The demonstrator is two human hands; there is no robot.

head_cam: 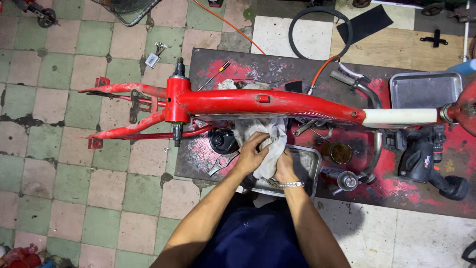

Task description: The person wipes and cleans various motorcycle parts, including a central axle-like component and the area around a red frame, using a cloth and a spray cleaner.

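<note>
Both hands are bunched up in a grey rag (270, 141): left hand (252, 154) has its fingers curled around the cloth from the left side, right hand (285, 166) is pressed into it from below, mostly wrapped up, bracelet on the wrist. Rag sits just under the red bike frame (238, 101), over a metal tray (310, 161) on the paint-stained workbench (396, 191). Cordless drill (421, 156) lies off to the right, a second tray (425, 88) behind it, screwdriver (214, 74) near the frame.
</note>
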